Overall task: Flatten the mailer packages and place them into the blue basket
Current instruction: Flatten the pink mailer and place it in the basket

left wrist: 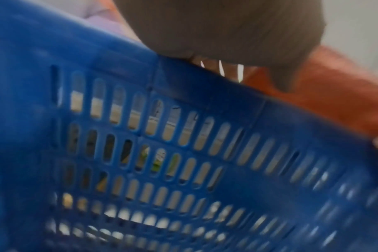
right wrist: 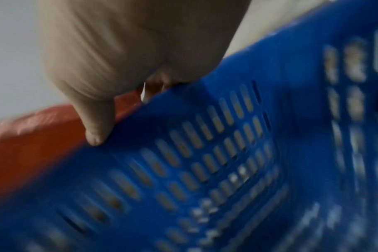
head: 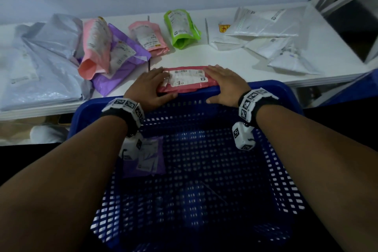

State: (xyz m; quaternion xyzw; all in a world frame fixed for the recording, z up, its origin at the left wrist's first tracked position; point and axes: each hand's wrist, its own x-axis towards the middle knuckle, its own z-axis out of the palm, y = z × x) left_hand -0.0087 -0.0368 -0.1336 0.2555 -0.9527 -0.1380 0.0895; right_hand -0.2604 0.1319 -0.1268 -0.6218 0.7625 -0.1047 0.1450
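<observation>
Both palms flat on red mailer point(head: 190, 80) at worktop point(head: 235, 61) edge, left hand point(head: 149, 88) and right hand point(head: 225, 84) open, gripping nothing: pressing air out. Blue basket point(head: 286, 170) directly below for drop.

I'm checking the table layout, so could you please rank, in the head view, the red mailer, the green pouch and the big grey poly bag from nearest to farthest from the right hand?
1. Red plastic mailer: under the right hand, at the blue basket's far rim.
2. Green plastic pouch: behind, toward the wall.
3. Large grey poly bag: far left of the table.
</observation>
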